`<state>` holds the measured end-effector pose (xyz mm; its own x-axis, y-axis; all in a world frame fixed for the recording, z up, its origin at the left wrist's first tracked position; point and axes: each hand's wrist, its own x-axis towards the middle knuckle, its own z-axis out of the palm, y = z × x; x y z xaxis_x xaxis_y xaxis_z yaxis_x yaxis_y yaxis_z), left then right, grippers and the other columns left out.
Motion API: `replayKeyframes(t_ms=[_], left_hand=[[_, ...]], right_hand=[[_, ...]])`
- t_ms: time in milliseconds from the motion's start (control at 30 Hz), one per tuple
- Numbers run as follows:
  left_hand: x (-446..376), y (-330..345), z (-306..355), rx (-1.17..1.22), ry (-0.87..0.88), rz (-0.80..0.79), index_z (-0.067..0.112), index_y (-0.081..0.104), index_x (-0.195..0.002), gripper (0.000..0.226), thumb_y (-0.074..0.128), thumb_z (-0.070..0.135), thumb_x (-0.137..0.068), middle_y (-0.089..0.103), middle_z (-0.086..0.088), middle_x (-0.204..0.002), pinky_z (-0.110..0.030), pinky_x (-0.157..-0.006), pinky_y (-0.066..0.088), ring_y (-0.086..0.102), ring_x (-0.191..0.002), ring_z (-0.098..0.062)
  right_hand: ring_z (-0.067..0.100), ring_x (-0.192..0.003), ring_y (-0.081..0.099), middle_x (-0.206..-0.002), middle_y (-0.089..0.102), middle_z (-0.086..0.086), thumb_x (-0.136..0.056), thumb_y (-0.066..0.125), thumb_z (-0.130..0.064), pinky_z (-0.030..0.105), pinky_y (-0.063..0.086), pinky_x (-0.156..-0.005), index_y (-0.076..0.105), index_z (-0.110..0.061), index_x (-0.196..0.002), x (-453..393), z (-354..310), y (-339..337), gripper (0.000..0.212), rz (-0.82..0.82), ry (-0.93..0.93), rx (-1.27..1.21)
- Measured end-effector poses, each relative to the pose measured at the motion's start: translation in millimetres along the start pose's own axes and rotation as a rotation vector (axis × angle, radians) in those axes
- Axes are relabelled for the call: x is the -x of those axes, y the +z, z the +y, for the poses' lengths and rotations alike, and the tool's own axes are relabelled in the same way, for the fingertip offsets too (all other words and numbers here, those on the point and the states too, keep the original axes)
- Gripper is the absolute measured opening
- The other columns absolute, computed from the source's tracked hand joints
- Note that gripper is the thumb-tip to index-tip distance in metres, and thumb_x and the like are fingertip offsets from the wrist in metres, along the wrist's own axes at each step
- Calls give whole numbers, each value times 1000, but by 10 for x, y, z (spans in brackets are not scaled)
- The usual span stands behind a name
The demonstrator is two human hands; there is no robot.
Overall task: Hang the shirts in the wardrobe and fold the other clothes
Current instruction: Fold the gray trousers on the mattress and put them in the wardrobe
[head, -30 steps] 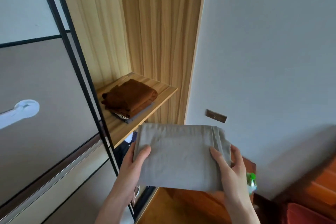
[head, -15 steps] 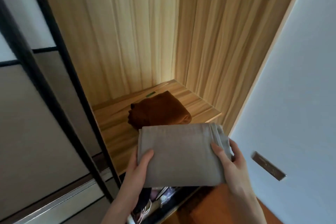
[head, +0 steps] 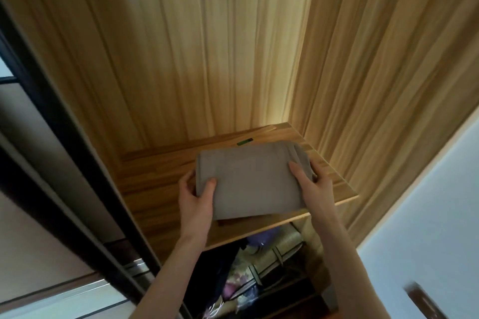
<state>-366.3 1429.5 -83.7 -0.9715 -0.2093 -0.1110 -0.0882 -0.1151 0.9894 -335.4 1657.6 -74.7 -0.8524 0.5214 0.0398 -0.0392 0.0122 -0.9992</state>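
Note:
A folded grey garment (head: 248, 179) lies flat over the wooden wardrobe shelf (head: 155, 189), covering the brown folded clothes; only a thin brown edge (head: 233, 220) shows under its near side. My left hand (head: 197, 199) grips the garment's left edge, thumb on top. My right hand (head: 315, 186) holds its right edge the same way, thumb on top and fingers around the side.
The wardrobe's wooden back and side panels rise behind the shelf. A black sliding door frame (head: 64, 153) stands at the left. Below the shelf, colourful fabric items and bags (head: 259, 269) fill the lower compartment. A white wall (head: 427, 215) is at the right.
I have moved closer and carried the grey garment forward from in front of the shelf to over the brown folded clothes, which are now almost hidden beneath it.

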Motion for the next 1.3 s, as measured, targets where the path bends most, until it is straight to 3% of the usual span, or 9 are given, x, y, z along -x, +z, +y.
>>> replayKeyframes(t_ms=[133,333,500,600,733,800,900,1033,1300], left_hand=[[-224,182,-26,-49,56,37,31,45,-140,52,70,40,-96,54,10,-121,-27,-83,51,56,-100,0],[-444,289,-245,-209,10,-37,26,40,-147,58,70,29,-97,51,4,-130,-37,-95,51,55,-115,-17],[-511,342,-410,-276,15,-39,23,36,-151,61,67,31,-99,54,-2,-139,-40,-100,52,56,-117,-19],[-545,358,-402,-336,33,-43,23,30,-154,66,66,33,-99,51,-4,-144,-45,-107,50,54,-124,-21],[-475,332,-440,-853,358,83,26,32,-157,65,61,39,-99,41,1,-156,-44,-120,36,38,-143,-22],[-409,359,-467,-971,556,32,28,42,-152,54,54,41,-101,44,4,-156,-42,-120,36,38,-143,-18],[-354,389,-619,-1098,715,-94,24,49,-149,51,45,49,-105,52,2,-152,-39,-123,33,44,-142,-16],[-431,369,-831,-1312,792,-187,20,40,-157,64,28,58,-107,43,-4,-160,-45,-127,25,35,-151,-22],[-634,452,-828,-1408,696,-246,24,31,-161,71,10,61,-105,36,-1,-165,-39,-129,12,29,-154,-21]], right_hand=[[9,-111,66,-122,71,-11,-85,80,-52,35,55,-97,65,-21,-137,-513,161,151,62,38,-25,42],[13,-113,64,-125,70,-7,-82,72,-71,43,54,-101,63,-19,-140,-978,441,192,79,2,-3,230],[16,-111,60,-130,67,2,-94,65,-59,34,49,-92,57,-16,-146,-1027,592,192,68,4,-16,346],[27,-123,59,-139,62,9,-100,56,-57,41,49,-98,48,-13,-152,-975,605,217,69,-2,-26,448],[26,-129,54,-146,53,9,-108,50,-30,44,47,-103,51,-13,-147,-811,629,253,43,78,-448,730],[19,-133,51,-149,53,3,-108,50,-23,42,44,-107,55,-15,-145,-712,659,297,39,23,-625,768],[18,-146,42,-153,53,1,-110,44,-33,46,36,-119,55,-18,-148,-625,842,326,42,-88,-722,912],[14,-153,31,-160,46,-1,-110,32,-47,43,24,-126,49,-24,-154,-658,996,317,52,-126,-723,1081],[19,-148,43,-152,56,3,-109,32,-47,43,34,-123,60,-20,-145,-835,1065,413,53,-148,-672,1137]])
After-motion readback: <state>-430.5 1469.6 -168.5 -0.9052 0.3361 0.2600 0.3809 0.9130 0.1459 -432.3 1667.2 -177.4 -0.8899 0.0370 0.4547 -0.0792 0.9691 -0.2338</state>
